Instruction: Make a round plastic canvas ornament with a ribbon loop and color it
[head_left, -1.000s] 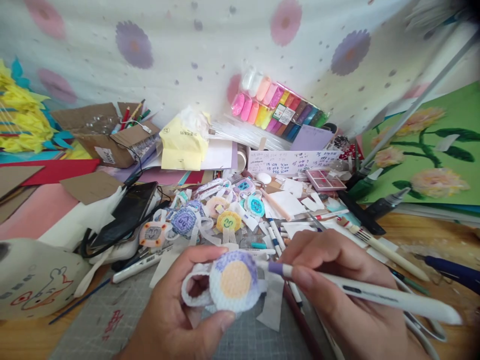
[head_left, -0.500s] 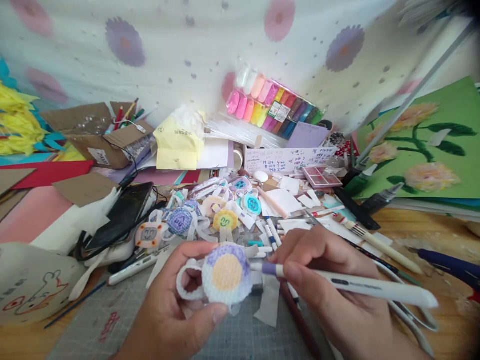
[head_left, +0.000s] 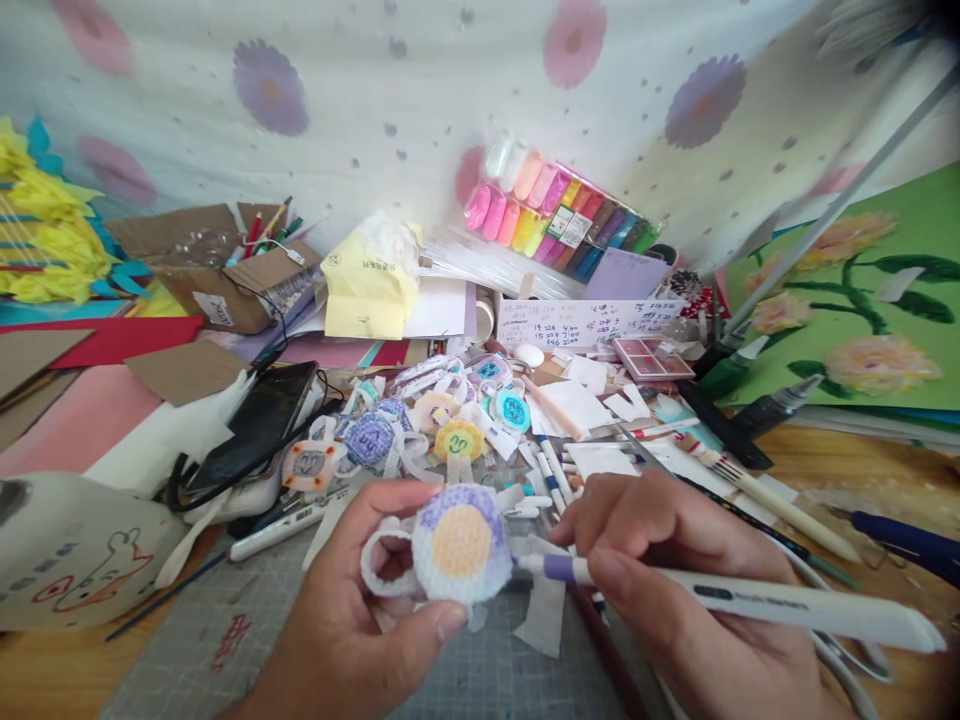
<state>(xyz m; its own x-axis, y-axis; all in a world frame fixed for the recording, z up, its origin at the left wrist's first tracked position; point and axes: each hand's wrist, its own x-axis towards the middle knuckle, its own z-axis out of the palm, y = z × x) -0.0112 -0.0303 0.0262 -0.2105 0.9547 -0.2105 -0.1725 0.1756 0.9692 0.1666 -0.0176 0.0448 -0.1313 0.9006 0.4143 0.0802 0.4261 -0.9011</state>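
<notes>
My left hand (head_left: 352, 620) pinches a round toy watch (head_left: 459, 540) between thumb and fingers. Its textured face has a pale orange centre, purple on the upper and right rim, and white at lower left; a white loop band sticks out to the left. A white marker (head_left: 817, 605) with a purple collar lies in the grip of my right hand (head_left: 690, 580), its tip at the right rim of the watch. Behind my hands lies a pile of similar toy watches, among them a yellow one (head_left: 459, 440), a turquoise one (head_left: 511, 410) and a purple one (head_left: 369, 440).
A grey cutting mat (head_left: 202, 640) lies below my hands. Left stand a decorated cup (head_left: 75, 560) and a phone (head_left: 259, 440). Paper scraps, pens and a palette (head_left: 652, 360) crowd the right. A cardboard box (head_left: 217, 280) and a pack of coloured clay (head_left: 559, 205) are at the back.
The marker tip has moved down along the right rim of the watch, and the marker's rear end has swung lower right. The whole view has shifted slightly.
</notes>
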